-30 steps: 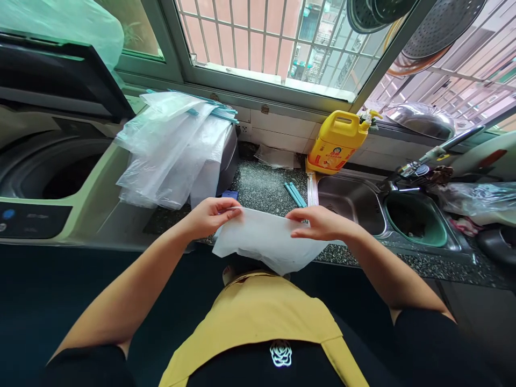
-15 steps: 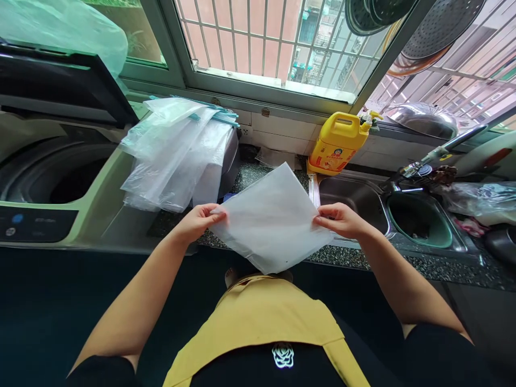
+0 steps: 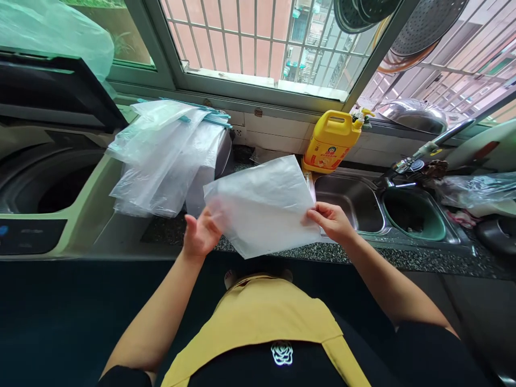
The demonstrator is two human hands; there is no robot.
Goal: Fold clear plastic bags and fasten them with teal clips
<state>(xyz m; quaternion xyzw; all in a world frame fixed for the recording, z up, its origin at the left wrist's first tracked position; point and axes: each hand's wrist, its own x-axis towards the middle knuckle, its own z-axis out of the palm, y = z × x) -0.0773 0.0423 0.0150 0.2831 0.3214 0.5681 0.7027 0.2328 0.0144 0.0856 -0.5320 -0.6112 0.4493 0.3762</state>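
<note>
A translucent white plastic bag (image 3: 266, 207) is spread out flat in front of me, over the counter's edge. My right hand (image 3: 328, 219) pinches its right side between thumb and fingers. Under its left side is my left hand (image 3: 201, 234), palm up, thumb apart; its fingertips show faintly through the plastic. Left of the bag, a stack of similar clear plastic bags (image 3: 161, 161) with blue strips along the top lies draped beside the washing machine.
At left stands a washing machine (image 3: 86, 199) with its lid up. A yellow jug (image 3: 331, 141) with a pump stands behind the sink (image 3: 349, 201). A green basin (image 3: 415, 215) sits in the right bowl, beneath the faucet (image 3: 407, 166). Barred windows run along the back.
My left hand has let go of the bag's left corner and turned palm up beneath it, thumb spread. The bag has tilted and its left side lifted. My right hand keeps its pinch.
</note>
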